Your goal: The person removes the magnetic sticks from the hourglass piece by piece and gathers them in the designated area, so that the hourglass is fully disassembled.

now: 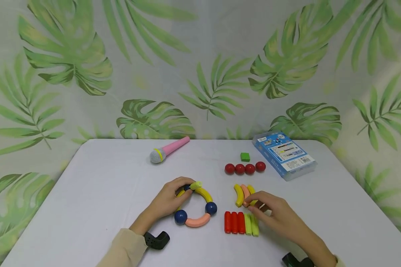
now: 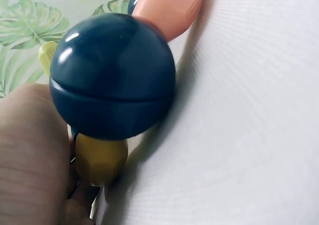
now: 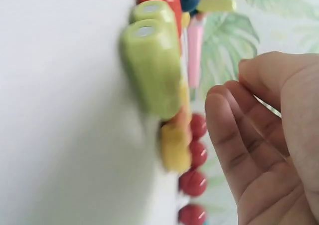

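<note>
In the head view, magnetic sticks and dark blue balls form a ring. Its parts include a lower-left blue ball [image 1: 181,217], a right blue ball [image 1: 211,208], a curved pink stick [image 1: 198,221] and a curved yellow stick [image 1: 204,194]. My left hand [image 1: 168,196] grips the ring's top blue ball, mostly hidden by the fingers; a light green stick [image 1: 196,185] juts from it. My right hand [image 1: 279,213] hovers by the loose curved yellow stick [image 1: 238,195] and its curved neighbours. Its fingers are loosely bent, and the right wrist view shows nothing between them.
Straight red sticks [image 1: 234,222] and light green sticks [image 1: 252,225] lie side by side in front. Behind are several red balls [image 1: 240,169], a green block [image 1: 245,157] and a blue box [image 1: 284,154]. A pink toy microphone [image 1: 170,149] lies at the back.
</note>
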Motion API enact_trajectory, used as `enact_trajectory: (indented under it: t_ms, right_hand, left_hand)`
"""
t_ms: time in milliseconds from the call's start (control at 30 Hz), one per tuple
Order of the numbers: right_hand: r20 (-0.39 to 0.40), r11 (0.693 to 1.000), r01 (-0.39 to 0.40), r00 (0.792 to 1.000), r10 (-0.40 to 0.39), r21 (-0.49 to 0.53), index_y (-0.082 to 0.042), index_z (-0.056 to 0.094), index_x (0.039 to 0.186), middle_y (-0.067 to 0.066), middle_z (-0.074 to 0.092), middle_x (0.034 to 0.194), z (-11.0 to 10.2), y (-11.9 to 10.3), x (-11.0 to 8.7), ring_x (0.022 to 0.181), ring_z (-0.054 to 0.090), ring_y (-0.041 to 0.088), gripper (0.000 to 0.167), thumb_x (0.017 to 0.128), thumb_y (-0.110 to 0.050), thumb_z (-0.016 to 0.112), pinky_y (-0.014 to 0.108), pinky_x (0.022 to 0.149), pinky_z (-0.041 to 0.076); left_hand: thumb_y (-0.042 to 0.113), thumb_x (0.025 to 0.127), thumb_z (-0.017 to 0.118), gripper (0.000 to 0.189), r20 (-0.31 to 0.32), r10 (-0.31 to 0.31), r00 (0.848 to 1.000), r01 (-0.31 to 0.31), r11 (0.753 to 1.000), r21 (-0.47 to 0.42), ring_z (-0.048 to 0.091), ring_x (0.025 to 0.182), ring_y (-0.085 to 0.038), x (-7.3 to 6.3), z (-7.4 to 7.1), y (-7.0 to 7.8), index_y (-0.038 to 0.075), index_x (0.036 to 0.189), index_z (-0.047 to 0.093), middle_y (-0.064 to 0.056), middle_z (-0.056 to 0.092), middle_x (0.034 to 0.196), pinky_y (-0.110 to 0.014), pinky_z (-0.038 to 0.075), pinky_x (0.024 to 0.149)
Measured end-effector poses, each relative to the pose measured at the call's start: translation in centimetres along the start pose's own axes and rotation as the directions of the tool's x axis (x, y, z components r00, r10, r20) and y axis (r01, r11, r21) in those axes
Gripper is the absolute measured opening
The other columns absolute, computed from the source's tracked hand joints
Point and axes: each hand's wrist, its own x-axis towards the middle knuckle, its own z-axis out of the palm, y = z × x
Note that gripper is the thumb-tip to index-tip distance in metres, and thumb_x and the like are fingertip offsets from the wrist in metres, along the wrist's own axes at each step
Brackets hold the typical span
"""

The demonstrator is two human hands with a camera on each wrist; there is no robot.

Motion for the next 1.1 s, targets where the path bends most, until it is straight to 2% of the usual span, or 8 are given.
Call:
enact_trajectory:
  t_ms: [167, 333, 400, 567, 733, 967, 1100]
  right_hand:
    - [0.043, 0.996, 0.068, 0.997, -0.066, -0.049, -0.011, 0.070, 0.120, -0.006, 0.071, 0.102, 0.1, -2.3, 3.1, 0.084, 0.062, 0.002, 0.028, 0.093, -0.009, 0.077, 0.020, 0.073, 0.059]
    - [0.074, 0.993, 0.093, 0.993, -0.087, -0.079, -0.013, 0.069, 0.124, 0.001, 0.073, 0.110, 1.0, -4.6, 6.6, 0.088, 0.064, 0.005, 0.032, 0.093, -0.012, 0.077, 0.020, 0.076, 0.059]
    - [0.087, 0.991, 0.106, 0.991, -0.099, -0.084, -0.013, 0.068, 0.127, 0.004, 0.074, 0.113, 1.5, -5.3, 7.9, 0.090, 0.066, 0.007, 0.035, 0.093, -0.012, 0.077, 0.023, 0.078, 0.061]
    - [0.156, 0.986, 0.135, 0.980, -0.119, -0.093, -0.012, 0.069, 0.131, 0.005, 0.074, 0.118, 2.6, -6.4, 9.9, 0.094, 0.068, 0.012, 0.037, 0.096, -0.014, 0.075, 0.033, 0.081, 0.063]
    - [0.210, 0.983, 0.147, 0.970, -0.122, -0.109, -0.014, 0.073, 0.128, -0.002, 0.076, 0.113, 3.5, -6.9, 10.5, 0.092, 0.067, 0.010, 0.031, 0.097, -0.018, 0.075, 0.028, 0.080, 0.061]
    - [0.196, 0.974, 0.135, 0.976, -0.099, -0.183, -0.016, 0.077, 0.121, -0.006, 0.076, 0.100, 3.7, -7.3, 10.2, 0.086, 0.065, 0.006, 0.028, 0.094, -0.024, 0.078, 0.017, 0.071, 0.055]
    - [0.189, 0.957, 0.185, 0.971, -0.143, -0.223, -0.014, 0.077, 0.121, -0.004, 0.077, 0.100, 3.7, -7.1, 9.6, 0.084, 0.067, 0.006, 0.029, 0.093, -0.023, 0.079, 0.014, 0.071, 0.055]
  left_hand:
    - [0.013, 0.101, 0.066, 0.029, -0.005, -0.018, 1.000, 0.018, 1.000, -0.007, 0.060, 0.130, -0.018, -0.1, 0.1, 0.1, 0.016, 0.130, 0.068, 0.002, 0.067, 0.133, -0.042, 0.047, 0.114]
    - [0.014, 0.099, 0.069, 0.040, -0.013, -0.075, 0.997, 0.075, 0.997, -0.022, 0.059, 0.132, -0.019, -0.3, 0.2, 0.2, 0.017, 0.138, 0.062, 0.002, 0.067, 0.136, -0.045, 0.044, 0.116]
    - [0.014, 0.099, 0.069, 0.039, -0.019, -0.087, 0.996, 0.087, 0.996, -0.023, 0.059, 0.132, -0.019, -0.3, 0.3, 0.2, 0.017, 0.137, 0.063, 0.002, 0.067, 0.135, -0.046, 0.044, 0.116]
    - [0.013, 0.098, 0.070, 0.031, -0.043, -0.043, 0.998, 0.042, 0.999, -0.011, 0.063, 0.127, -0.022, -0.3, 0.5, 0.0, 0.016, 0.129, 0.068, -0.002, 0.070, 0.129, -0.047, 0.048, 0.111]
    - [0.013, 0.099, 0.069, 0.029, -0.029, -0.010, 1.000, 0.009, 1.000, -0.021, 0.063, 0.127, -0.021, -0.3, 0.5, 0.1, 0.016, 0.128, 0.068, -0.001, 0.070, 0.129, -0.045, 0.049, 0.111]
    - [0.013, 0.098, 0.071, 0.031, -0.021, 0.001, 1.000, 0.000, 1.000, 0.016, 0.063, 0.127, -0.019, -0.2, 0.4, 0.1, 0.019, 0.128, 0.069, 0.001, 0.070, 0.129, -0.044, 0.049, 0.111]
    - [0.015, 0.097, 0.073, 0.030, -0.005, 0.019, 1.000, -0.019, 1.000, 0.022, 0.063, 0.125, -0.017, -0.1, 0.4, 0.2, 0.020, 0.127, 0.070, 0.003, 0.071, 0.127, -0.043, 0.051, 0.109]
